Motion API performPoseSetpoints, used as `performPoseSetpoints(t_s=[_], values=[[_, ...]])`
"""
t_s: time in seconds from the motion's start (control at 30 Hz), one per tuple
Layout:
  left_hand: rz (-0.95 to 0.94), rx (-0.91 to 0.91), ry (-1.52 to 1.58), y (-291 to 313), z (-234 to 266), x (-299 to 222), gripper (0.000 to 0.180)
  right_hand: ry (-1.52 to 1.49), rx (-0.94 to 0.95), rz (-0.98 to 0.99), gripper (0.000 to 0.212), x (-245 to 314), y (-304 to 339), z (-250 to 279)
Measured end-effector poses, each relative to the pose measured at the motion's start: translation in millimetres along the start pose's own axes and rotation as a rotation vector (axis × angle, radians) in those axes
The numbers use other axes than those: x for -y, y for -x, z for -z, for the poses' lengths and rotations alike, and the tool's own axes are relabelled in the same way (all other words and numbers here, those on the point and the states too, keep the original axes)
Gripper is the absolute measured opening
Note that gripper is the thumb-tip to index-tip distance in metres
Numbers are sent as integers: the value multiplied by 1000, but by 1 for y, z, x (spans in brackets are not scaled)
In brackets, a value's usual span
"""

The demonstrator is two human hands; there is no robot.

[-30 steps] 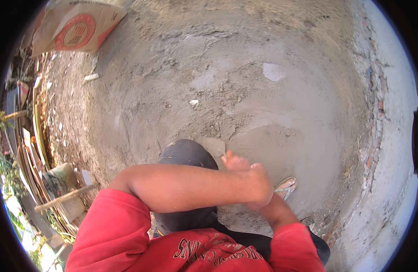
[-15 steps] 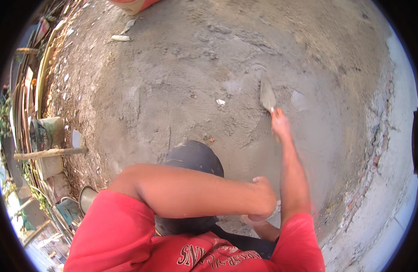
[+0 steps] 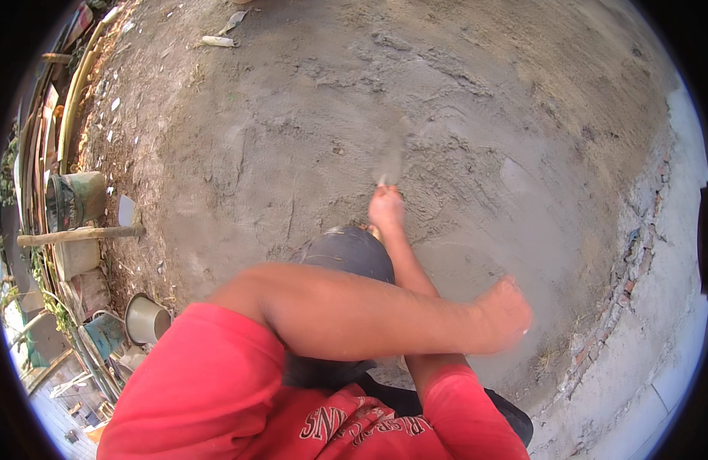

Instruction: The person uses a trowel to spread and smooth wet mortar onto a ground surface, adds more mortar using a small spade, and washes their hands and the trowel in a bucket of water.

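My right hand (image 3: 387, 207) is closed around the handle of a trowel (image 3: 395, 162), whose blade is smeared by motion against the wet grey mortar (image 3: 293, 146). A bit of the yellowish handle end shows below the hand, close to my dark-clad knee (image 3: 346, 251). My left forearm lies across in front of me, over my right arm. Beyond it, my left hand (image 3: 506, 314) hangs above the mortar on the right, its back toward me. Its fingers are blurred and mostly hidden, so what they hold, if anything, cannot be made out.
A rough wall base with broken edging (image 3: 638, 268) runs along the right. To the left are a grey bucket (image 3: 147, 319), a dirty pail (image 3: 82, 195), a wooden stick (image 3: 82, 235) and stacked boards. A white tube-like scrap (image 3: 218, 41) lies at the upper left.
My right hand has swept left with the trowel, from the right side to near my knee. My left hand has moved right, and my forearms now cross.
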State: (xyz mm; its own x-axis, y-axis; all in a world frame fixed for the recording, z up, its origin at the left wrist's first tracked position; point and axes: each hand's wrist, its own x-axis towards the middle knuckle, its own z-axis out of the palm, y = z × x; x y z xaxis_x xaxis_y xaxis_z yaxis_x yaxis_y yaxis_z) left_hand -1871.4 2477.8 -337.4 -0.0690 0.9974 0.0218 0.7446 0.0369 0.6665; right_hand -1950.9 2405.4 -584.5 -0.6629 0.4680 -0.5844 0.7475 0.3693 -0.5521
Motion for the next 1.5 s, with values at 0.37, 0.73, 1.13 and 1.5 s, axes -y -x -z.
performPoseSetpoints(t_s=[0.37, 0.73, 1.13, 1.5], values=[[67, 174, -16, 6, -6, 4, 17, 731, 337, 615, 29, -38, 16, 13], [19, -406, 72, 21, 7, -10, 17, -47, -150, -349, 42, -164, -86, 245], [-23, -4, -3, 19, -13, -6, 21, -483, 751, -386, 38, -29, 86, 17], [53, -164, -160, 25, 10, -19, 21, -1278, 1413, -471, 25, 42, 36, -38]])
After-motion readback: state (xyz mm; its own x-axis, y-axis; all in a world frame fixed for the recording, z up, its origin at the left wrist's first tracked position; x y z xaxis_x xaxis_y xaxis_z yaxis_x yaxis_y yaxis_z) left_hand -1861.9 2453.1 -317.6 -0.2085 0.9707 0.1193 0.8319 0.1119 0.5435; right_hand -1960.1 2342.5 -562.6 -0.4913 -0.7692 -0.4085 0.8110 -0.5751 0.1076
